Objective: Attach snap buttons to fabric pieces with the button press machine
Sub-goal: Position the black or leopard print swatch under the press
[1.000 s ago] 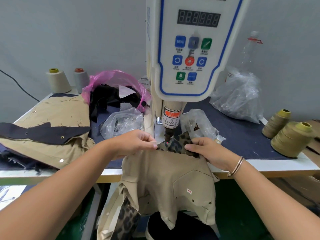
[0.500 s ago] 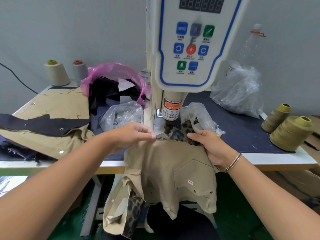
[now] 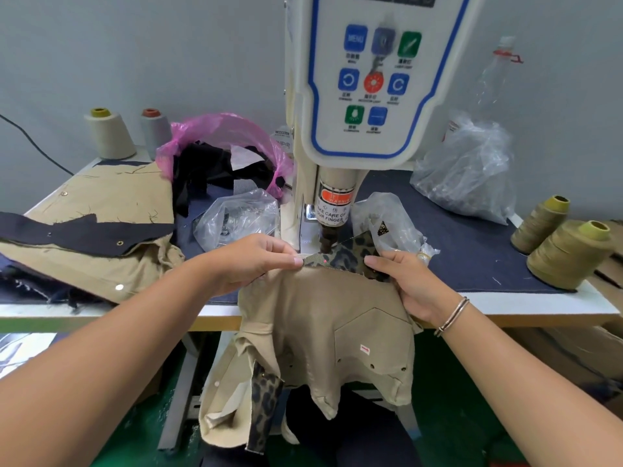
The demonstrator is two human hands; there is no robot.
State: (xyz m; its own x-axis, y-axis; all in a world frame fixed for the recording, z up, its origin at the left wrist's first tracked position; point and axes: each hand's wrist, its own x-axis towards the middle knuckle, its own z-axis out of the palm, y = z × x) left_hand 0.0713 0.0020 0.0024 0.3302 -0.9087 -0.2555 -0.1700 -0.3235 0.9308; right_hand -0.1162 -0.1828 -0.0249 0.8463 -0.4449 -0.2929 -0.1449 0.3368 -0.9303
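A beige garment (image 3: 323,318) with a leopard-print lining (image 3: 354,256) hangs over the table's front edge. Its top edge lies under the punch (image 3: 327,242) of the white button press machine (image 3: 371,96). A red light dot falls on the lining edge below the punch. My left hand (image 3: 249,261) pinches the garment's edge just left of the punch. My right hand (image 3: 401,278) grips the fabric to the right of it, thumb on top. A clear bag (image 3: 236,217) with small metal parts lies left of the machine.
A stack of beige and dark fabric pieces (image 3: 84,237) lies on the left. A pink bag (image 3: 229,153) of dark scraps sits behind. Clear bags (image 3: 468,170) and olive thread cones (image 3: 566,254) stand on the right, and two pale cones (image 3: 111,133) at back left.
The view has tilted down slightly. Both hands keep their hold on the garment edge under the punch, shifting it only a little.
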